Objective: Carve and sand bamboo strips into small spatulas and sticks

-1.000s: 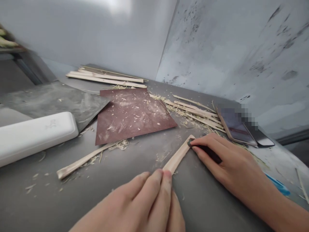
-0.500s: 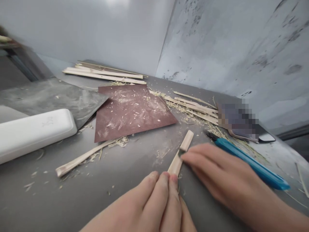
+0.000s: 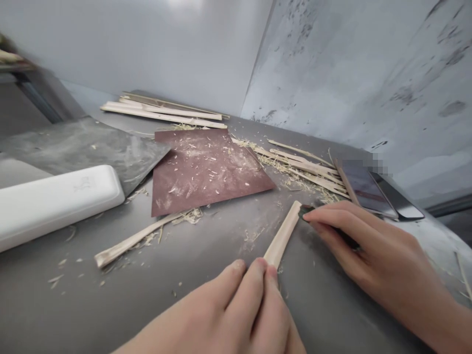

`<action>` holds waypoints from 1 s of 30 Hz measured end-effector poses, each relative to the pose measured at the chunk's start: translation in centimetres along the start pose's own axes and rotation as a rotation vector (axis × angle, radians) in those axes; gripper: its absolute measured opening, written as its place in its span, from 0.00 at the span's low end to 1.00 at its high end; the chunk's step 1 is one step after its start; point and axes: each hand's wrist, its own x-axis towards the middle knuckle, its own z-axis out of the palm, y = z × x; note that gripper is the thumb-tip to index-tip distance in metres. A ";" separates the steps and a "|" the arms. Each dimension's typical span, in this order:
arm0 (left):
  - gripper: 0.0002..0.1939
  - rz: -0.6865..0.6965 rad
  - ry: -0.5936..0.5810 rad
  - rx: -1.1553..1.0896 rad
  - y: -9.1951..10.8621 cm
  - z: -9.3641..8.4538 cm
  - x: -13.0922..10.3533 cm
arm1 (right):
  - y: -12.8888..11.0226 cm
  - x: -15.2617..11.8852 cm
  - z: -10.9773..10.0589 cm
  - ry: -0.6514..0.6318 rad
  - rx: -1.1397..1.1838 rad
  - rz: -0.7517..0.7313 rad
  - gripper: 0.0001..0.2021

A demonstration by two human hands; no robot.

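A pale wooden strip (image 3: 283, 237) slants up from the fingers of my left hand (image 3: 236, 309), which press its near end against the grey table (image 3: 206, 236). Beside the strip's far end, my right hand (image 3: 372, 250) pinches a small dark piece (image 3: 305, 211) between thumb and fingers; most of that piece is hidden in the hand. The dark piece's tip is at the strip's right edge. Beyond the strip lies a reddish-brown sheet (image 3: 206, 167) dusted with shavings.
Another wooden strip (image 3: 136, 241) lies at left, near a white case (image 3: 59, 201) and a grey sheet (image 3: 84, 147). Wooden strips (image 3: 165, 113) lie at the back, more (image 3: 306, 167) at right among shavings. A phone (image 3: 365, 187) lies at far right.
My right hand has moved up and right along the strip to its far end, now covering the blue cutter seen before. My left hand still holds the strip's near end.
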 end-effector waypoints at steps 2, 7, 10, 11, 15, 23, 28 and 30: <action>0.19 -0.007 -0.004 -0.022 -0.1 0.1 0.1 | -1.0 -0.2 0.0 -0.021 0.043 0.011 0.06; 0.21 0.012 -0.022 -0.040 -0.2 0.1 0.2 | -2.8 -0.5 0.4 -0.128 0.123 0.004 0.08; 0.21 0.021 -0.027 -0.049 -0.2 0.2 0.2 | -2.7 -0.6 0.5 -0.142 0.129 0.022 0.07; 0.21 0.023 -0.032 -0.040 -0.2 0.2 0.2 | -2.5 -0.6 0.5 -0.143 0.119 0.034 0.06; 0.21 0.027 -0.040 -0.013 -0.3 0.2 0.3 | -2.2 -0.5 0.3 -0.158 0.100 0.047 0.05; 0.19 0.051 -0.065 -0.005 -0.3 0.2 0.4 | -4.1 -0.3 -0.3 -0.254 0.216 -0.004 0.11; 0.18 0.050 -0.052 -0.053 -0.3 0.1 0.6 | -4.5 -0.3 -0.5 -0.262 0.218 -0.015 0.13; 0.18 0.036 -0.037 -0.084 -0.4 0.1 0.9 | -4.5 -0.2 -0.6 -0.272 0.222 -0.026 0.13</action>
